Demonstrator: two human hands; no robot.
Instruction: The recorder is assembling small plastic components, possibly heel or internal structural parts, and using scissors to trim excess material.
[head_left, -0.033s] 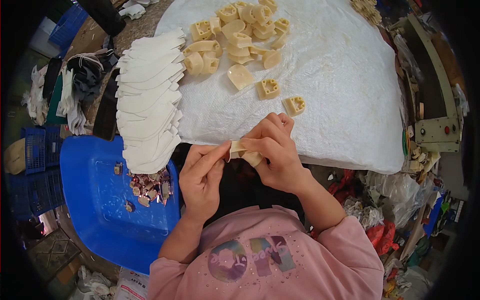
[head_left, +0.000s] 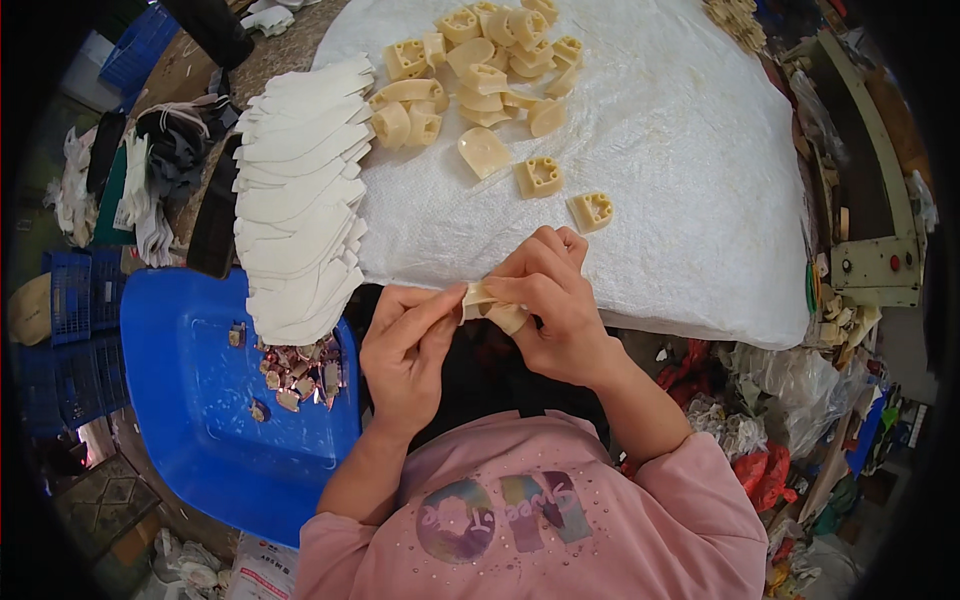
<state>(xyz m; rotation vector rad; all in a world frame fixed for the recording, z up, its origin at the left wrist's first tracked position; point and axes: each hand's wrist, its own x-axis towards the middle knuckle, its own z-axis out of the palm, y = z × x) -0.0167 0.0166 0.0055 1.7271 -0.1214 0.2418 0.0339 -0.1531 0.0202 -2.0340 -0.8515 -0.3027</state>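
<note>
In front of my body, just off the table's near edge, both hands work on a cream shoe heel (head_left: 505,317) with a pale covering piece (head_left: 476,296) against it. My right hand (head_left: 545,300) is closed around the heel, its fingertips bent over the top. From the other side my left hand (head_left: 408,340) pinches the end of the covering piece between thumb and fingers. My fingers hide much of the heel. Two loose heels, one standing heel (head_left: 539,177) and another heel (head_left: 591,211), lie on the table just beyond my right hand.
A white woven sheet (head_left: 690,190) covers the table, with a heap of beige heels (head_left: 480,75) at the back. Overlapping white cut pieces (head_left: 300,200) line the left. A blue basin (head_left: 190,400) holds several shiny pinkish pieces (head_left: 300,375). Plastic bags (head_left: 800,380) crowd the right.
My left fingers have shifted very slightly along the covering piece. Both hands keep their hold, and the view has moved a little.
</note>
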